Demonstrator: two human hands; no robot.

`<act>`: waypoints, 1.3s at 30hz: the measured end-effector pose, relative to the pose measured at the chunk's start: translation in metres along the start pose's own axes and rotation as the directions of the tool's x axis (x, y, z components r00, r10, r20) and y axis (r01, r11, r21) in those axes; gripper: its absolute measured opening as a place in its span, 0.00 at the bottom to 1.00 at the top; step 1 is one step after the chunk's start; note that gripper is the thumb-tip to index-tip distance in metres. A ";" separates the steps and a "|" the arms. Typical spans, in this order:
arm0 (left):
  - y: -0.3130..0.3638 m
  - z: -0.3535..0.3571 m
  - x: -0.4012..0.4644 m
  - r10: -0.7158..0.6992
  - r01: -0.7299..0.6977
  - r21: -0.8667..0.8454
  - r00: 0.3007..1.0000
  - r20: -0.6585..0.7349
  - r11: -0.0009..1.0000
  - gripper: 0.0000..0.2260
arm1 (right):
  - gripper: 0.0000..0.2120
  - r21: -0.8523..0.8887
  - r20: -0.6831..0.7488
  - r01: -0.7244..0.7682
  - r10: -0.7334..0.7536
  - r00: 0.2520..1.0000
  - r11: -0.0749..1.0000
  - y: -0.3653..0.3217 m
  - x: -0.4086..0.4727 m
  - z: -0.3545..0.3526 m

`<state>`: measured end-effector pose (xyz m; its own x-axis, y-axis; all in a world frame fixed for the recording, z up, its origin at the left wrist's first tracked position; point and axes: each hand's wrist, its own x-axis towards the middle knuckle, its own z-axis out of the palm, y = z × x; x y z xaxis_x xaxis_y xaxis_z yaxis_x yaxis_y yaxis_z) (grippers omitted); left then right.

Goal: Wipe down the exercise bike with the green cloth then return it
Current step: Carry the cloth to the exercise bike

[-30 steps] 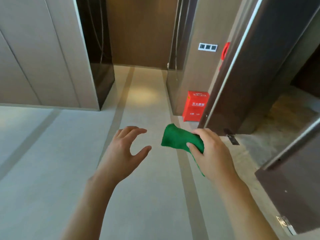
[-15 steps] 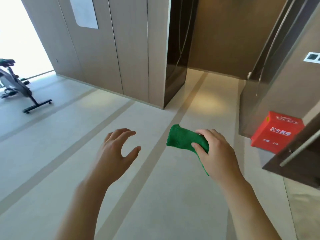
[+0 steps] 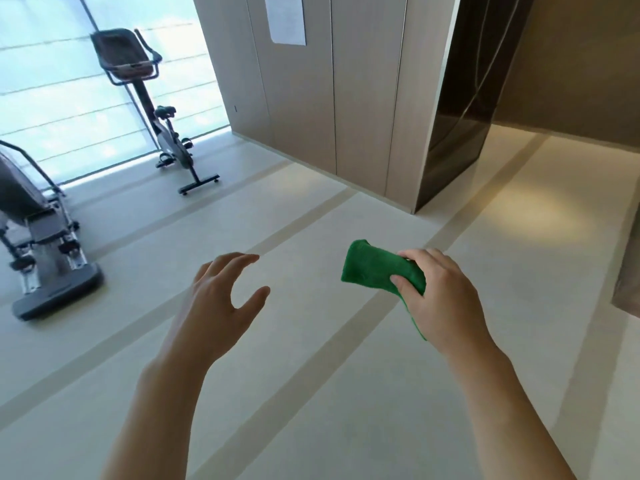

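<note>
Green cloth (image 3: 377,268) sits bunched in the right hand (image 3: 443,299), whose fingers (image 3: 415,254) curl over its top edge while the thumb presses its near side; most of the cloth sticks out to the left of the hand, and a thin strip of it trails down below the palm. That hand is held out in front of the body above the pale floor (image 3: 311,375), which is crossed by darker bands running diagonally. The left hand (image 3: 221,303) is raised beside it, well apart from the cloth, holding nothing, its fingers loosely spread and slightly bent with the thumb out to the side. The exercise bike (image 3: 162,129) stands far off at the upper left, upright on its crossbar feet beside a bright window (image 3: 52,81), with its handlebars and console at the top and its pedals low on the frame. Another piece of gym equipment (image 3: 41,230), possibly a stepper or elliptical, though it is cut off by the frame edge, stands nearer at the left. Wood-panelled walls (image 3: 346,98) rise behind, with a white sheet (image 3: 287,19) fixed high on one panel and a dark glossy panel (image 3: 457,116) to the right.
</note>
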<state>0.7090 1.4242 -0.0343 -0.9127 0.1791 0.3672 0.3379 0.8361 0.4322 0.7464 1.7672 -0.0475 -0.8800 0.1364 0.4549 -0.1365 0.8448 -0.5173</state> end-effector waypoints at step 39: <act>-0.436 -0.216 0.031 -0.392 0.387 -0.073 0.884 -0.256 0.919 0.22 | 0.14 0.183 0.199 0.312 -0.346 0.917 0.932 -0.401 0.195 0.351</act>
<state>0.5828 0.9533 -0.0337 -0.8801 -0.3024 0.3661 -0.0257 0.8002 0.5991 0.4699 1.2738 -0.0059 -0.8502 -0.2707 0.4515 -0.4853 0.7354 -0.4729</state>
